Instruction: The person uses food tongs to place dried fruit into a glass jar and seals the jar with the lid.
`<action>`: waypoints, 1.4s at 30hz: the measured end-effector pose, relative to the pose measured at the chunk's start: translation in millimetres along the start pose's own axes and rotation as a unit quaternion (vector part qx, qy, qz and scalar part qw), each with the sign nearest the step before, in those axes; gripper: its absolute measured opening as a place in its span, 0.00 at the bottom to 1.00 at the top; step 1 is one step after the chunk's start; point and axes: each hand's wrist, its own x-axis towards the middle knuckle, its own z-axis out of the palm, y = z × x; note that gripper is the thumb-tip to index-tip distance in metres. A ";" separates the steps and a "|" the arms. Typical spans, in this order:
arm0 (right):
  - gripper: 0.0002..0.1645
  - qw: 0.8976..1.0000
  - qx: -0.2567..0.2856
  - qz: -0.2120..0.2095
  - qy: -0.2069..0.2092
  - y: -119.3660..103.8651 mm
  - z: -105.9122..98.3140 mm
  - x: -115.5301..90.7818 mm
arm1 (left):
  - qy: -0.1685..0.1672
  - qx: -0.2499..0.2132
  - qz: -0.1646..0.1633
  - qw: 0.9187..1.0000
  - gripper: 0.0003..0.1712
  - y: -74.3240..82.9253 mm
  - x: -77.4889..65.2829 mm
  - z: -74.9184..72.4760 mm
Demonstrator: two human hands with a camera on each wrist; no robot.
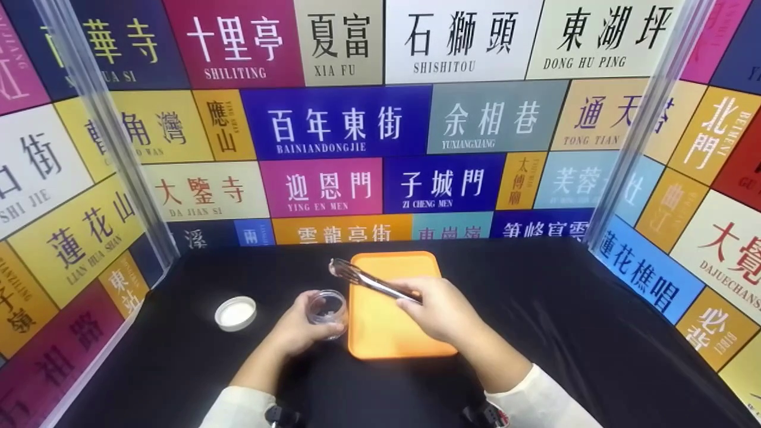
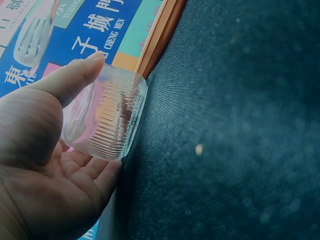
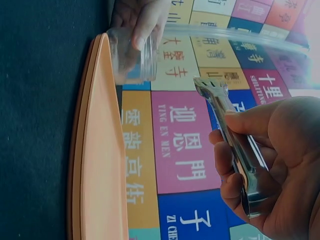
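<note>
L hand (image 1: 299,328) gripping clear ribbed round jar (image 2: 111,112), uncovered, small bits inside, just L of orange rounded-rect. tray (image 1: 386,330), R hand (image 1: 447,309) gripping shiny silver metal tongs (image 1: 376,283) above tray, round white lid (image 1: 236,314) on black tabletop (image 1: 172,362), L of jar

Bright metal against matt black

The tongs (image 3: 236,150) are polished metal, glossy and streaked with light. The jar (image 2: 112,117) is clear and shiny, either glass or hard plastic, finely ribbed. The tray (image 1: 380,333) looks like smooth plastic with a satin finish; the lid (image 1: 236,313) seems smooth plastic too. The cloth (image 1: 178,368) is matt and finely grained. The posts (image 1: 647,119) are clear and glossy, the wall (image 1: 333,137) smooth and printed, the sleeves (image 1: 238,409) matt fabric.
</note>
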 end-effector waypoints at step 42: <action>0.32 0.999 -0.019 -0.029 -0.018 -7.7 8.3 -6.5 | -0.011 -0.032 0.011 0.999 0.57 -1.6 0.6 -1.0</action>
